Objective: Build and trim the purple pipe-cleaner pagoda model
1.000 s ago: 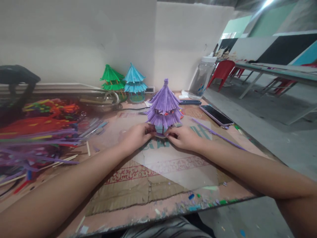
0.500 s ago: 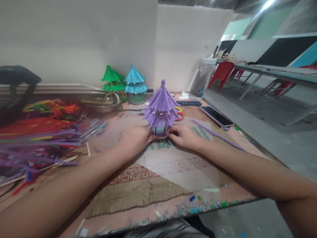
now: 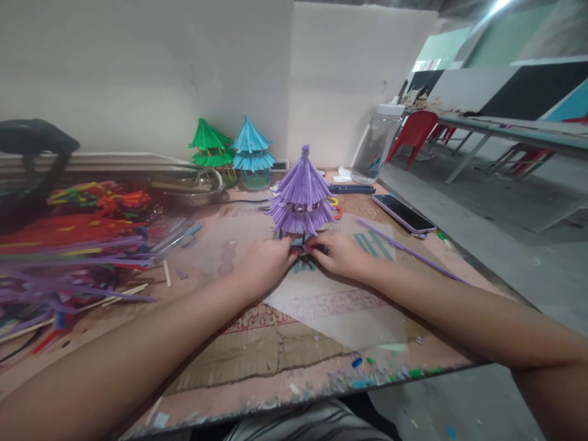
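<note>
Since the purple tower (image 3: 303, 190) has turned a bit in the middle of the desk (image 3: 202, 407), a new side faces me, and my left hand (image 3: 266, 263) and right hand (image 3: 344, 252), closer together now, both pinch its bottom edge, so the work seems down low.

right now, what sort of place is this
Probably a craft workshop or classroom, going by the purple two-tiered pagoda model, the heaped multicoloured craft strips and the red plastic chair.

A clear cylindrical plastic bottle (image 3: 374, 147) stands behind and right of the purple conical fuzzy-stem pagoda (image 3: 303, 191).
</note>
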`<state>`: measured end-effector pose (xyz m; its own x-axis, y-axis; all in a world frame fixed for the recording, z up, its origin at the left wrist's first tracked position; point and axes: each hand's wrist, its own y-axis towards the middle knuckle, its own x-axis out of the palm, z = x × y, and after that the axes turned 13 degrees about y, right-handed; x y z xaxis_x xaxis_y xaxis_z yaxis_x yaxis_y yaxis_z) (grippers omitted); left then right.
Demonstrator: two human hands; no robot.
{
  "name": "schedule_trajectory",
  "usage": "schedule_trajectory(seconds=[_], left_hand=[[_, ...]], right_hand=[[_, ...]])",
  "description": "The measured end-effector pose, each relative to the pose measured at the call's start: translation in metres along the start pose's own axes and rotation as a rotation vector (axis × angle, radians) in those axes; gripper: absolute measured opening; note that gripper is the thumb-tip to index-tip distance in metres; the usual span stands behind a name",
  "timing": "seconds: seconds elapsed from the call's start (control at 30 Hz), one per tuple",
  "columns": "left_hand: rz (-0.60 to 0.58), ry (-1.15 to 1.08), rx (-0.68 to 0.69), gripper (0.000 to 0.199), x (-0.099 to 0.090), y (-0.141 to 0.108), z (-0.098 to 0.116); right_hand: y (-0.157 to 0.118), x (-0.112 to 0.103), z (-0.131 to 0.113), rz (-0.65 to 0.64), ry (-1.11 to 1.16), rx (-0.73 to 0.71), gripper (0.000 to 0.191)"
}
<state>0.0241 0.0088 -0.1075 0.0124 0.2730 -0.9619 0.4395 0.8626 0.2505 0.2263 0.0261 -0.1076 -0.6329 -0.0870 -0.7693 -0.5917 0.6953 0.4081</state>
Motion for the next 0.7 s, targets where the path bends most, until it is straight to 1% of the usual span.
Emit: schedule_trajectory(seconds=[0.13, 0.3, 0.5, 0.7], left_hand=[[-0.031, 0.004, 0.026, 0.034, -0.0016, -0.0014, 0.0010], [-0.013, -0.015, 0.028, 0.034, 0.0004, -0.0004, -0.0010], [-0.023, -0.116, 0.020, 0.028, 0.0019, 0.0017, -0.0027], [-0.033, -0.136, 0.032, 0.029, -0.0059, 0.0004, -0.0006]], right_hand=[[0.0004, -0.0007, 0.0011, -0.015, 0.010, -0.022, 0.015], [-0.0001, -0.0003, 0.0044, -0.015, 0.015, -0.059, 0.016], [0.0005, 0.0008, 0.0005, -0.019, -0.017, -0.025, 0.015], [0.0012, 0.0038, -0.0028, -0.008, -0.064, 0.033, 0.014]])
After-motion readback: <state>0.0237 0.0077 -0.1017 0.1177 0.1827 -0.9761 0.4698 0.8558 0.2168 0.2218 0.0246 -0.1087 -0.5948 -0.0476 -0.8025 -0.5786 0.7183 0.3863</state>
